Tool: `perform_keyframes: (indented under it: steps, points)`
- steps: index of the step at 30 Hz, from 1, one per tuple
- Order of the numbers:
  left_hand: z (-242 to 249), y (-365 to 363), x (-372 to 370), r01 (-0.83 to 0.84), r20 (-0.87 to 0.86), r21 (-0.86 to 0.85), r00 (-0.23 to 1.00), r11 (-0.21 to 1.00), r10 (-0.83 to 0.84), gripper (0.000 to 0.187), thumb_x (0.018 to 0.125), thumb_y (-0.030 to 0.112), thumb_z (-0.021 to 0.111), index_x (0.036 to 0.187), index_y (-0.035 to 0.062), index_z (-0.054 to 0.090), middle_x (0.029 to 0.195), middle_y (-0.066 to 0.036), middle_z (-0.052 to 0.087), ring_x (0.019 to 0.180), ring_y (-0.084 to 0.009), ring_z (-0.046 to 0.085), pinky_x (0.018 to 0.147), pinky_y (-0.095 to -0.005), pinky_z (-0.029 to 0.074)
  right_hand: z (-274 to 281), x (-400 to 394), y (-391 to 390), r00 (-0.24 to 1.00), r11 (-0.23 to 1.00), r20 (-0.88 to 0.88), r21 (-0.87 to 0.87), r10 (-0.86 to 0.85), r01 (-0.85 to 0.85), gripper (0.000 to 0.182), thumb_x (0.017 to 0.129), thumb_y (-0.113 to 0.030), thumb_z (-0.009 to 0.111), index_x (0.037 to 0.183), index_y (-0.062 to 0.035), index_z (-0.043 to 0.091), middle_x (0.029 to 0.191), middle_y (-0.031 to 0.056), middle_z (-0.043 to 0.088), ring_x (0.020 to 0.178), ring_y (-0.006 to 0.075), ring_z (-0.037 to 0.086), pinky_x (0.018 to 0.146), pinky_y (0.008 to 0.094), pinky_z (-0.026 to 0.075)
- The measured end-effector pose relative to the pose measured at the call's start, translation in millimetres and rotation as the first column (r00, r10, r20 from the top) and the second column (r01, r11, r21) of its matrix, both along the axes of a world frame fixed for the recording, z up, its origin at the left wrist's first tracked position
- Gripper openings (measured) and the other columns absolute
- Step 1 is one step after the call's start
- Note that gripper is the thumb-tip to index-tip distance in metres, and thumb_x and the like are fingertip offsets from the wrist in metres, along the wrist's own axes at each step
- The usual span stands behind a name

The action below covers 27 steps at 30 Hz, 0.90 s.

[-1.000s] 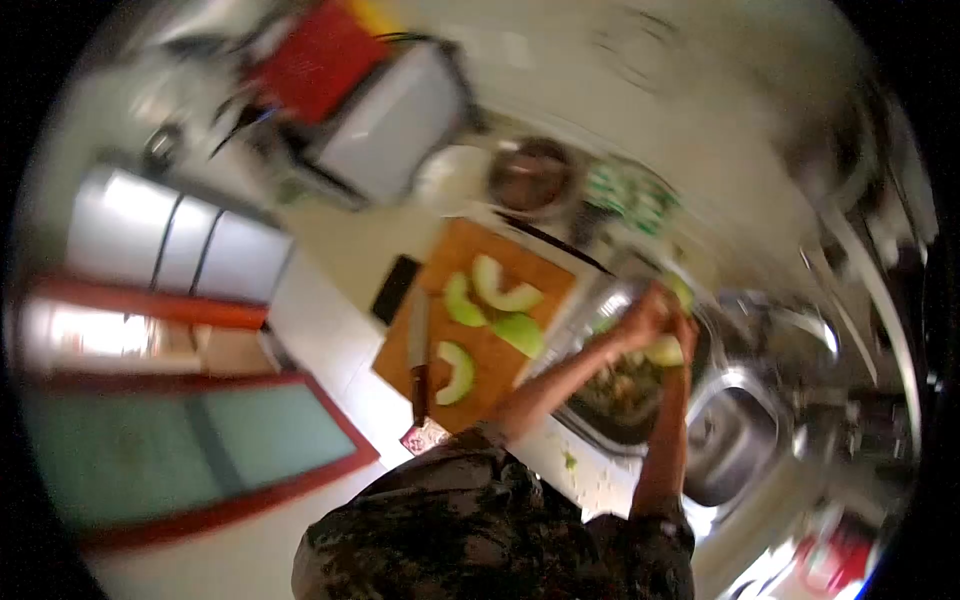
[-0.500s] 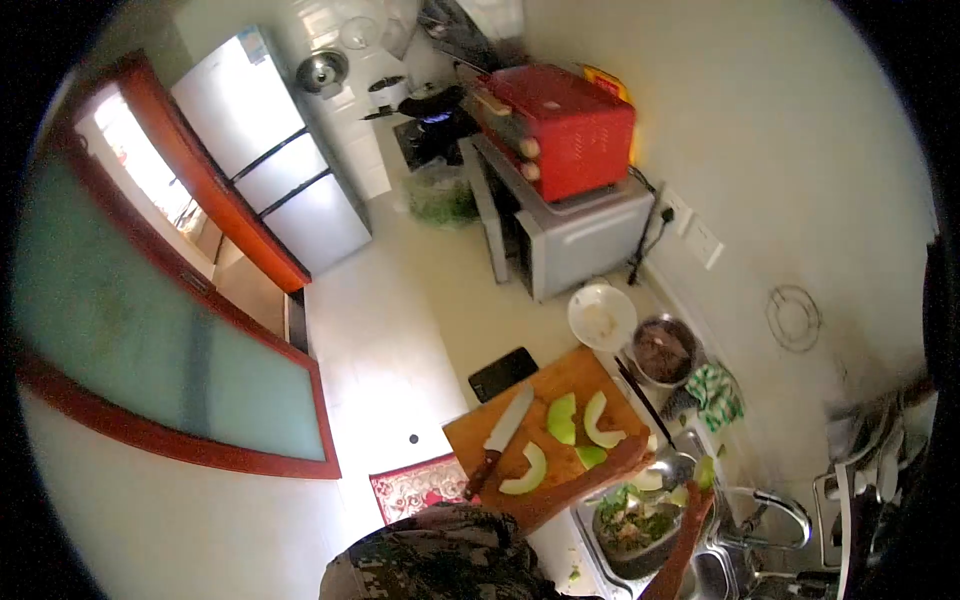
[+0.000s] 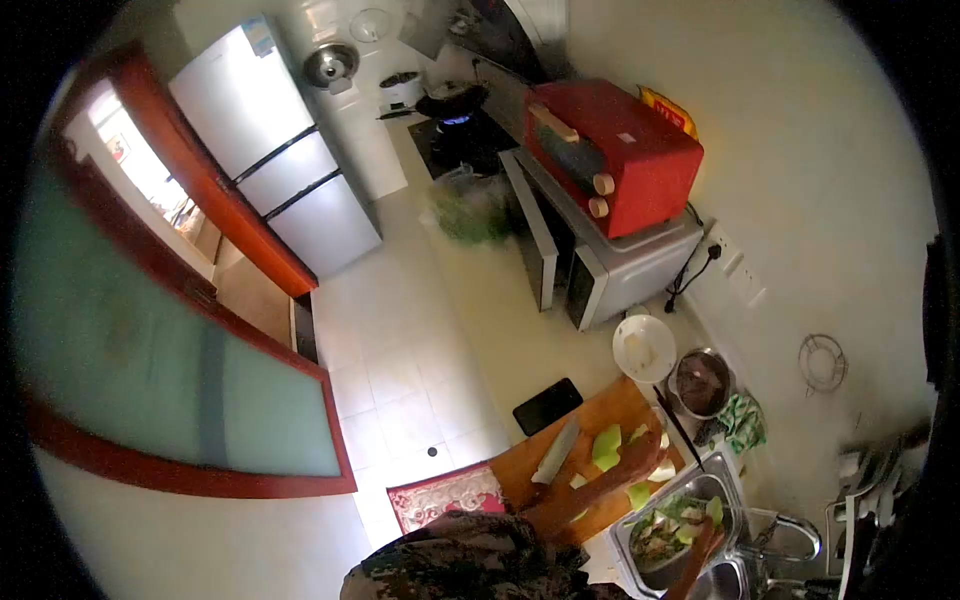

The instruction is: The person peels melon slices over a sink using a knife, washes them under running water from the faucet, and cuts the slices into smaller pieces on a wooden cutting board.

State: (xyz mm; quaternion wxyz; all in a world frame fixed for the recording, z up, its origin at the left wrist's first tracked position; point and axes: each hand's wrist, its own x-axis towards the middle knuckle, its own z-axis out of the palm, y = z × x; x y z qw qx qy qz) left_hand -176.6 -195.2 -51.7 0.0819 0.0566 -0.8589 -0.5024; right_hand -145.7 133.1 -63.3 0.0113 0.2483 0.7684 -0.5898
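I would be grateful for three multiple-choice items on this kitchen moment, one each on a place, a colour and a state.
1. Where does the knife lie?
A. on the wooden cutting board
B. in the sink
C. on the floor mat

2. What colour is the small oven on top of the microwave?
A. white
B. red
C. green

3. What is the state of the burner under the pot at the far end?
A. lit
B. off and bare
C. covered by a cloth

Answers: 1 A, the blade rests on the board beside the green melon slices. 2 B, its casing is bright red. 3 A, a small blue flame shows beneath the pot.
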Motion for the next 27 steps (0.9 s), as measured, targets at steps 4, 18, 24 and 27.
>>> perform_keyframes:
  steps: [4,18,24,27]
  points:
    - [-5,-28,12,-0.039,0.023,-0.176,0.999,0.984,0.044,0.054,0.089,0.020,0.061,0.128,-0.0090,0.038,0.108,-0.030,0.056,0.089,-0.0389,0.062,0.074,-0.0452,0.051,-7,50,24,0.999,0.999,0.042,0.028,-0.021,0.020,0.037,0.084,-0.029,0.069,0.106,-0.0006,0.060,0.085,0.0024,0.058,0.064,0.0121,0.047,0.055,0.0270,0.038]
    - [15,7,-76,0.195,0.275,-0.264,0.954,0.945,-0.120,0.044,0.085,0.031,0.065,0.102,-0.0084,0.058,0.092,-0.025,0.063,0.082,-0.0388,0.063,0.065,-0.0461,0.050,29,39,-71,0.972,0.788,0.072,-0.573,-0.224,0.224,0.041,0.089,-0.025,0.067,0.113,0.0066,0.058,0.082,0.0065,0.066,0.067,0.0130,0.062,0.058,0.0260,0.050]
    - [-10,7,-59,0.318,0.259,-0.485,0.942,0.815,-0.214,0.050,0.089,0.043,0.058,0.105,-0.0037,0.060,0.093,-0.023,0.062,0.086,-0.0332,0.063,0.072,-0.0442,0.051,-13,15,-65,0.993,0.878,-0.107,-0.478,-0.049,-0.008,0.047,0.087,-0.025,0.069,0.119,0.0077,0.055,0.090,0.0119,0.066,0.078,0.0184,0.065,0.067,0.0312,0.052]
    - [13,-25,-17,0.185,0.164,-0.588,0.980,0.787,-0.108,0.041,0.090,0.032,0.059,0.107,-0.0063,0.058,0.108,-0.023,0.060,0.100,-0.0380,0.058,0.083,-0.0439,0.047,-18,12,-57,0.991,0.904,-0.132,-0.425,-0.005,-0.053,0.045,0.087,-0.022,0.068,0.119,0.0069,0.056,0.090,0.0130,0.066,0.078,0.0182,0.065,0.067,0.0320,0.052]
